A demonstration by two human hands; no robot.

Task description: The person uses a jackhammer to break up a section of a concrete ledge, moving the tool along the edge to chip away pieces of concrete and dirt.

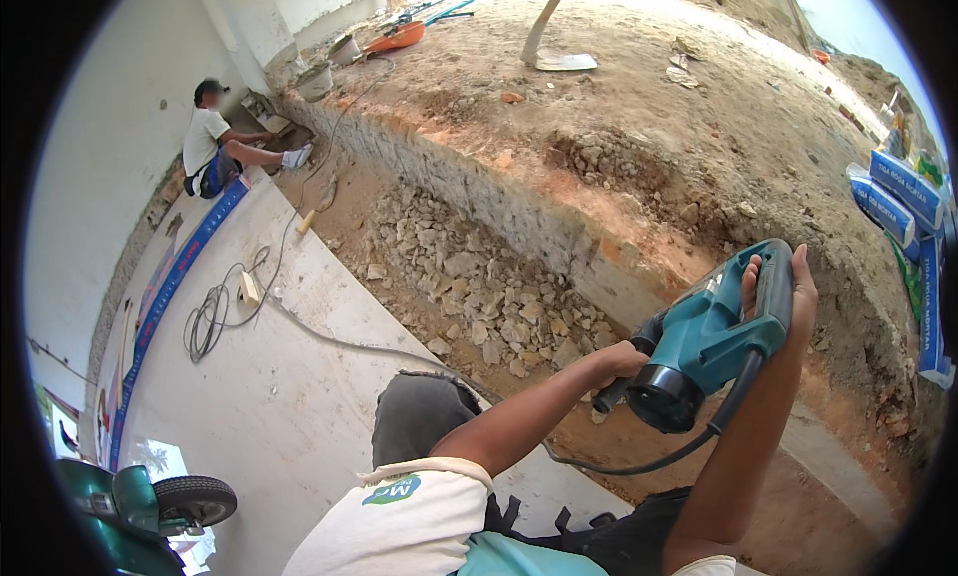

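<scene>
A teal and black demolition hammer is held tilted over the edge of the raised ground, at the right. My left hand is closed round its black side handle. My right hand wraps the rear handle, with fingers through the grip opening. From the tool's back a dark power cord runs down and left past my knee. I cannot make out the bit, hidden by the tool's body. Broken concrete rubble lies in the trench beside the rough concrete edge.
Pale floor panels carry a coiled cord and a socket block. At far left a person sits by the wall. A green motorbike stands lower left. Blue and white bags lie right; a hoe stands behind.
</scene>
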